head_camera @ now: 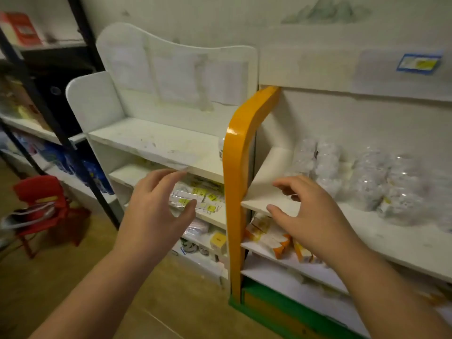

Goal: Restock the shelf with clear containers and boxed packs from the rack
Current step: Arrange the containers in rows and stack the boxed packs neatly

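Reaching forward with both arms, the person holds the left hand (159, 204) in front of the white shelf unit (156, 140), fingers spread and slightly curled, gripping nothing. Behind its fingers, on the second board down, lies a heap of flat packs (203, 194) in white wrapping with small yellow labels; the print on them is too blurred to read. The right hand (308, 216) hovers at the front edge of the neighbouring shelf (403, 236), thumb and fingers apart in a loose claw, also empty.

An orange side panel (236, 192) rises between the two units, standing on a green base (288, 311). On the right shelf's top board, well back from the right hand, sit bundles of clear containers (362, 177) wrapped in plastic, with a small yellowish tag on one bundle that cannot be read. Under that board, below the right hand, orange-and-white boxes (276, 243) lie tilted against each other; no lettering is clear on them. A small yellow box (218, 241) stands on a lower board of the white unit, beside round tins.

A blue-edged label (418, 62) with a yellow patch is stuck on the wall panel above; its text is illegible. At far left stands a dark metal rack (58, 123) holding blue packages (73, 162), with a red chair (46, 206) on the floor before it.
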The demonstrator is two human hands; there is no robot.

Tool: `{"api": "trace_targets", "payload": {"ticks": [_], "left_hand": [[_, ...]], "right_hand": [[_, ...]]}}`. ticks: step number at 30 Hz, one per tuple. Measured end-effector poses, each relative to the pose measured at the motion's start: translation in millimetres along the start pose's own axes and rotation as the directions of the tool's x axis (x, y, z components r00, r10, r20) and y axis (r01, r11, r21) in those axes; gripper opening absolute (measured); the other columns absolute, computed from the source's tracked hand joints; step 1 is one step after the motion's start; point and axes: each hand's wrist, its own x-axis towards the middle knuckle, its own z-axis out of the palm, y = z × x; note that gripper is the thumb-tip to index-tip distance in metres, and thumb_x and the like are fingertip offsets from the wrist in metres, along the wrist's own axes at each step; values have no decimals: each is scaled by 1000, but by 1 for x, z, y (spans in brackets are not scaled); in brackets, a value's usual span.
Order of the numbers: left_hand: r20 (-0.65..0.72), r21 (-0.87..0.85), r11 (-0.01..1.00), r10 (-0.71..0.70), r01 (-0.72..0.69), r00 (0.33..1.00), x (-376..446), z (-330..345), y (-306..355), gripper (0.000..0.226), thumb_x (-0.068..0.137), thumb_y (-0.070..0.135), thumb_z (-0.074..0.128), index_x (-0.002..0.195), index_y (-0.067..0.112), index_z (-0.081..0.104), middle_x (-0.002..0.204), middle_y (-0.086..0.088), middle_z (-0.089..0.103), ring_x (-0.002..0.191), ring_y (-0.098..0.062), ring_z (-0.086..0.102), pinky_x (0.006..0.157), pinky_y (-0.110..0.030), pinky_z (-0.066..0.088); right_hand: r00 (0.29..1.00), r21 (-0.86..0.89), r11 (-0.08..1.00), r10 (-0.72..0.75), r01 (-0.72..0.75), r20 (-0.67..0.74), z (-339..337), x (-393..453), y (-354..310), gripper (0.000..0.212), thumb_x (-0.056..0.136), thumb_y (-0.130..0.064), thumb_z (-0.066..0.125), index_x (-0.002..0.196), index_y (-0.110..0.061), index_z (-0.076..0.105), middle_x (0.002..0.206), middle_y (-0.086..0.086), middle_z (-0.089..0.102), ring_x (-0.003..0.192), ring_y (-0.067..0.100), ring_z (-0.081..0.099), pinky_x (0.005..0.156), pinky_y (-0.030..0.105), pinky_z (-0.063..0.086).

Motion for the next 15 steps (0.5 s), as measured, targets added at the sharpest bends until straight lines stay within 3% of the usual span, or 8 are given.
{"api": "trace_targets", "payload": {"ticks": [7,15], "left_hand": [[0,-19,999,-29,29,1000,21,-45,-104,56,84,41,66,135,36,45,134,14,44,128,-9,36,98,-25,32],[74,-118,993,-7,16,997,73,-14,-158,56,84,41,65,136,37,45,135,15,40,129,-7,36,98,-25,34]], "right_hand": [[997,-15,998,-61,62,37,90,27,-90,43,85,-40,68,126,-37,55,116,-23,50,107,-4,49,95,21,45],[1000,-60,998,-23,24,7,144,85,-114,44,82,-41,70,123,-38,55,114,-23,50,105,-4,49,91,17,43]]}}
